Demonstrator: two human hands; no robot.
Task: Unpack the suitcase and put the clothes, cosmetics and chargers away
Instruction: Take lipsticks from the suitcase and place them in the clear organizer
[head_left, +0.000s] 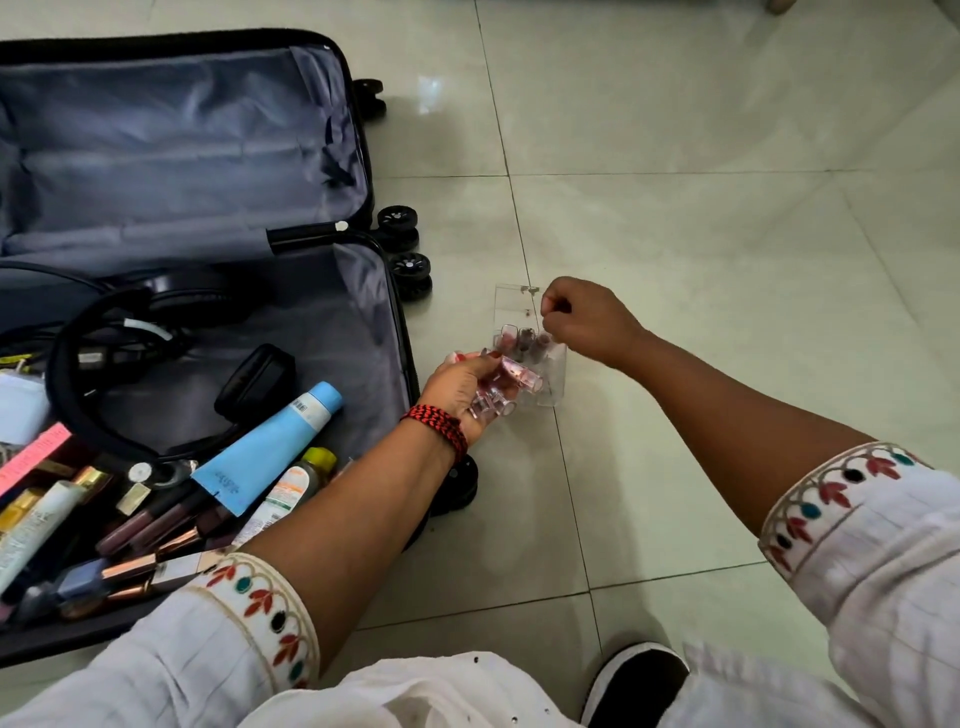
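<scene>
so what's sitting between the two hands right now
head view: a clear organizer with lipsticks in it, on the floor between the left hand, which holds more lipsticks, and the right hand.

One open black hard-shell suitcase (156, 130) shows four black wheel sets (397, 222). There is one clear acrylic organiser box (511, 312), one pair of black headphones (182, 299), one light-blue squeeze tube (270, 447), one black oval pouch (254, 382) and one black shoe (634, 680). The clear-capped pink lipsticks (519, 371) are several, too bunched to count.
</scene>
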